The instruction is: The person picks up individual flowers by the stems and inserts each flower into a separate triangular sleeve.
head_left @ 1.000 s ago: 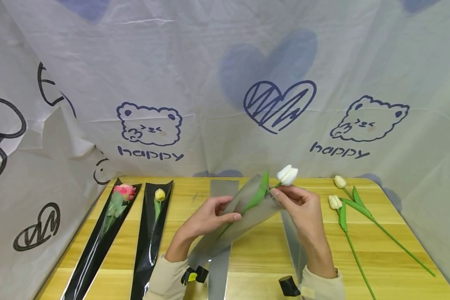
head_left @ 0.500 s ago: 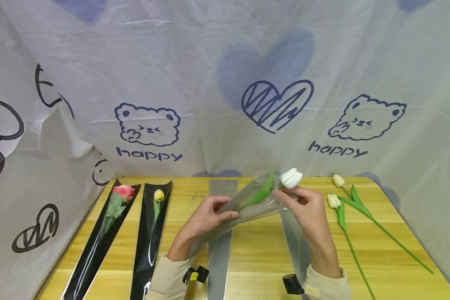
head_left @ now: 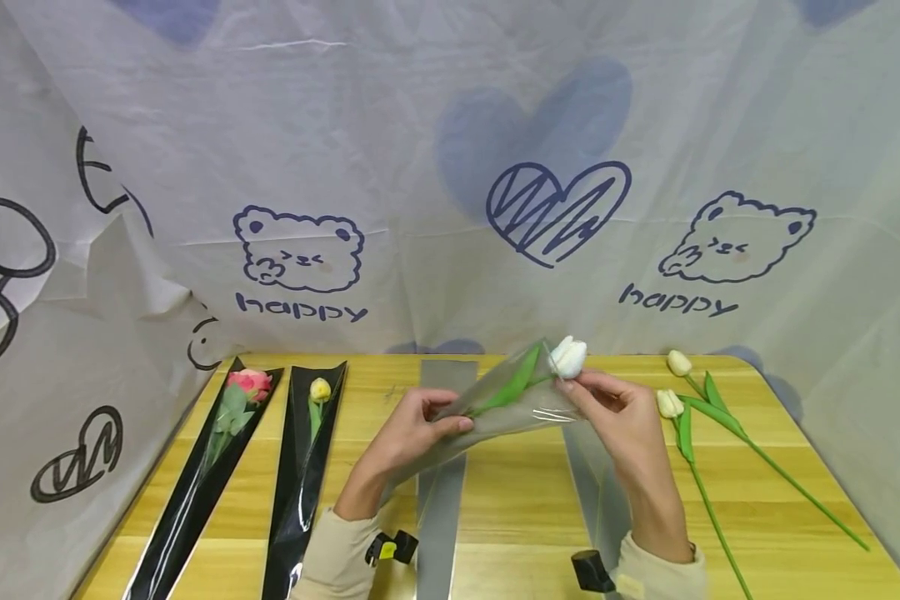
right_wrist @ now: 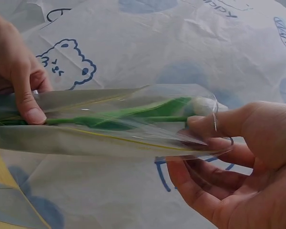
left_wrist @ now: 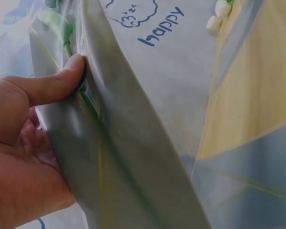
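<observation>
A white artificial tulip (head_left: 568, 357) lies slantwise in a grey, see-through flower sleeve (head_left: 495, 421), held above the table. Its green leaf (right_wrist: 133, 112) and stem are inside the film, while the head is at the sleeve's mouth. My left hand (head_left: 412, 433) grips the sleeve around the stem, thumb on top; in the left wrist view the thumb (left_wrist: 62, 81) presses over the stem. With thumb and fingertips, my right hand (head_left: 618, 425) pinches the tulip just below its head, at the sleeve's mouth. Film edges cover part of the right thumb in the right wrist view.
On the table's left lie a pink flower (head_left: 249, 384) and a yellow tulip (head_left: 319, 390), each in a black sleeve. Flat grey sleeves (head_left: 442, 533) lie under my hands. To the right are two cream tulips (head_left: 671, 404). A printed cloth (head_left: 420, 250) hangs behind.
The tulip's leaf and stem now sit within the film, and the head has come against the sleeve's mouth. My right hand has shifted slightly right; the left hand keeps its grip.
</observation>
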Tool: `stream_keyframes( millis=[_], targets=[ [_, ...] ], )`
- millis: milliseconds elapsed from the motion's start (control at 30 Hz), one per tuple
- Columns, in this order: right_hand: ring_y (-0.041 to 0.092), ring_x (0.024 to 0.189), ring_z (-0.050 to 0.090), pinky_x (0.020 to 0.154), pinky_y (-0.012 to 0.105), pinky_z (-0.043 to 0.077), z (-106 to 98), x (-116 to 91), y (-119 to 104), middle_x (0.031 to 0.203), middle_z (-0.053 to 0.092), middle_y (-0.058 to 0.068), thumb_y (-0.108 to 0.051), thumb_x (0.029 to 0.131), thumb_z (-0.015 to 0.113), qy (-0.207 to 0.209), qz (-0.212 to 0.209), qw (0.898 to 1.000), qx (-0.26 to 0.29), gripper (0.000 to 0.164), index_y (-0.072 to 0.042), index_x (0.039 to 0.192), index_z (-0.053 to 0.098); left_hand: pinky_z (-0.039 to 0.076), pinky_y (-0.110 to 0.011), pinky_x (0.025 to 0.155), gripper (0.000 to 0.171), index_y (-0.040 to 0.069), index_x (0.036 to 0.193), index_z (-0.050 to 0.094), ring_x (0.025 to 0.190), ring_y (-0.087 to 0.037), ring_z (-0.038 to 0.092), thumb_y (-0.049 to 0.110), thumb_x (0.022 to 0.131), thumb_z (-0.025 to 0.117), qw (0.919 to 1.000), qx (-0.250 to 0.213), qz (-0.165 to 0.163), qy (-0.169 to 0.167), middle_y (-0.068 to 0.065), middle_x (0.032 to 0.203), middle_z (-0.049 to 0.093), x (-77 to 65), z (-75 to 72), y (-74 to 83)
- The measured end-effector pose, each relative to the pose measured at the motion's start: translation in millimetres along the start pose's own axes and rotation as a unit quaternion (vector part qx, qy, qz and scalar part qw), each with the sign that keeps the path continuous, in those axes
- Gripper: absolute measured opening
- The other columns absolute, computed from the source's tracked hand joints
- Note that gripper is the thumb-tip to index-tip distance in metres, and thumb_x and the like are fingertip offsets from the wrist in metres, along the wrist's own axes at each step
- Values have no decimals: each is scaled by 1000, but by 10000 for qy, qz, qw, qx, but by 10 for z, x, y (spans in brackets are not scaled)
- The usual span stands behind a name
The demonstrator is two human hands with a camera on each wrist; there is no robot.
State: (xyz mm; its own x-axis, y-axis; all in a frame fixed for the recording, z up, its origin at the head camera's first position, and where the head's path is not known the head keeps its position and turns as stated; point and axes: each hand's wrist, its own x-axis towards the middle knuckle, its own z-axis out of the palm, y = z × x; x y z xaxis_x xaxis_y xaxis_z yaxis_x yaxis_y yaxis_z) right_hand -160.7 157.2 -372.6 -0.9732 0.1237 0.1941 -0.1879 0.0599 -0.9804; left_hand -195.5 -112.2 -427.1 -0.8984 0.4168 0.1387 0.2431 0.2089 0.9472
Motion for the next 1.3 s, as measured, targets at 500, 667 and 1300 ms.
stream_keyframes(
  millis=[500,667,1300],
  targets=[
    [24,97,73,78,38,60,96,18,75,114,72,18,-5,100,67,-689,-549,9917,936,31,11,126,61,47,-26,70,17,-6,104,67,77,-12,56,8,95,74,9938,-871,-454,530,-1,83,61,-51,-86,87],
    [21,92,73,77,37,60,297,8,131,106,71,20,-3,97,70,-1161,-517,9906,502,23,10,116,67,56,-33,80,37,-7,128,65,88,-17,68,7,95,73,9893,-1325,-422,446,-13,108,73,-40,-53,114],
    [12,88,68,71,38,61,409,10,151,103,58,22,10,98,61,-1123,-1038,9881,167,26,15,123,59,56,-32,81,28,-9,124,63,95,-12,63,11,109,51,9875,-1466,-277,510,0,99,64,-28,42,220]
  ],
)
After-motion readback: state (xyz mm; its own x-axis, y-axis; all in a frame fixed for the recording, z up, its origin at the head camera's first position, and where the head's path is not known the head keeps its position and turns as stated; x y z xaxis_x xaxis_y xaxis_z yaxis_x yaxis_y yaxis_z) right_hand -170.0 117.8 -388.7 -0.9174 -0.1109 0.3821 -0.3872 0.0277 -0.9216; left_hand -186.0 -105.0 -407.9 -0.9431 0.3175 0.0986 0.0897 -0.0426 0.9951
